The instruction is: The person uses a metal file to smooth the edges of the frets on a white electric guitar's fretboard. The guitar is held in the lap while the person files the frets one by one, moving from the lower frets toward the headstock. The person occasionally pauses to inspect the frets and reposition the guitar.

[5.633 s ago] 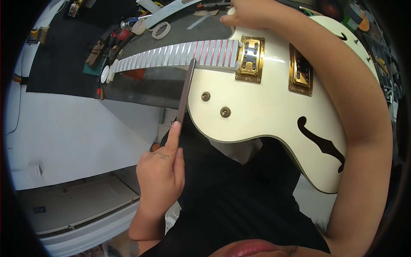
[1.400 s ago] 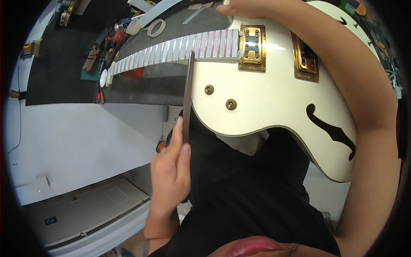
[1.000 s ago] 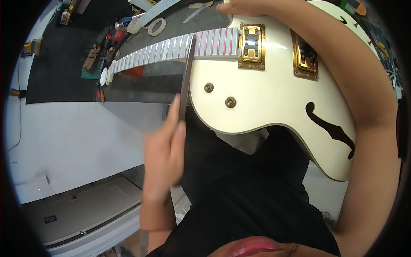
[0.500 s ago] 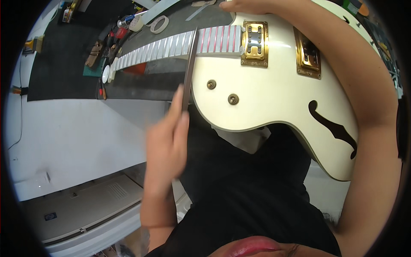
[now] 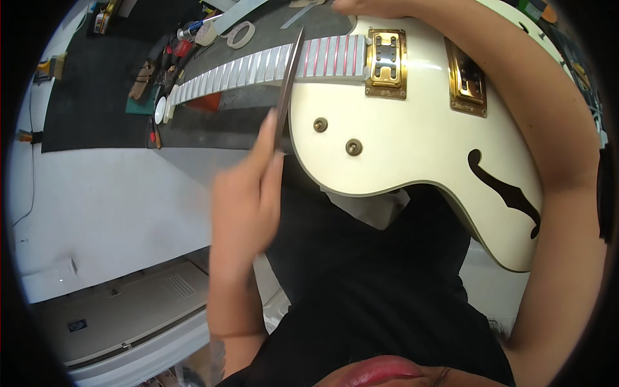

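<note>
My left hand [image 5: 248, 200] is closed around one end of a long, narrow dark metal file [image 5: 291, 74], blurred by motion. The file lies slantwise across the fretboard [image 5: 238, 72] of a cream electric guitar [image 5: 400, 145], near where the neck meets the body. Silvery covering runs between the frets, and several frets nearest the body show red lines. My right arm reaches over the guitar body, past the gold pickups [image 5: 387, 63]. At the far edge of the body is my right hand [image 5: 367, 8], cut off by the picture's top, its fingers mostly hidden.
Beyond the neck, a dark bench mat [image 5: 84, 103] carries a roll of masking tape [image 5: 240, 35], a small white dish [image 5: 160, 110] and several hand tools. An orange-red item [image 5: 205, 102] lies under the neck. A pale panel [image 5: 122, 206] drops below the mat's near edge.
My left hand and the file have slid slightly away from me across the fretboard. The guitar has shifted a little; my right arm stays over it.
</note>
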The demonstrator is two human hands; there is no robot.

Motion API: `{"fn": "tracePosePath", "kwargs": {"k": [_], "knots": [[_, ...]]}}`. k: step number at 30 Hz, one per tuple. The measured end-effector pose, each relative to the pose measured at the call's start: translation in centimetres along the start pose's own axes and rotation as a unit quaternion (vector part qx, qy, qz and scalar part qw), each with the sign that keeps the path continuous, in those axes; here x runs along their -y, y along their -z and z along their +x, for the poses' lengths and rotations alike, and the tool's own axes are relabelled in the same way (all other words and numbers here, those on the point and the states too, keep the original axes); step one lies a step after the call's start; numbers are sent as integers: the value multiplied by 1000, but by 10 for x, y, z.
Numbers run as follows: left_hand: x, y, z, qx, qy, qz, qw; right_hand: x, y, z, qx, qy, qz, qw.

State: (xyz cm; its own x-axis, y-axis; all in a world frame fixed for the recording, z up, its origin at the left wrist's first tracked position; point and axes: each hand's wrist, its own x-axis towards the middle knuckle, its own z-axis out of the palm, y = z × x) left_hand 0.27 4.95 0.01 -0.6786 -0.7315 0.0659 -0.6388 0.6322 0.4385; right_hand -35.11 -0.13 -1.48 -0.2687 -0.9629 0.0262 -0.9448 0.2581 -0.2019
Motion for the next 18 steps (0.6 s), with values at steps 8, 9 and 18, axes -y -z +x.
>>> {"fn": "tracePosePath", "kwargs": {"k": [8, 9, 18], "knots": [[-14, 3, 28, -28, -53, 84, 995, 1, -4, 4, -14, 16, 4, 1000], [-14, 7, 42, -28, -30, 85, 996, 12, -4, 7, -14, 24, 13, 1000], [-1, -6, -65, -17, 27, 75, 997, 6, -10, 5, -20, 25, 17, 999]]}}
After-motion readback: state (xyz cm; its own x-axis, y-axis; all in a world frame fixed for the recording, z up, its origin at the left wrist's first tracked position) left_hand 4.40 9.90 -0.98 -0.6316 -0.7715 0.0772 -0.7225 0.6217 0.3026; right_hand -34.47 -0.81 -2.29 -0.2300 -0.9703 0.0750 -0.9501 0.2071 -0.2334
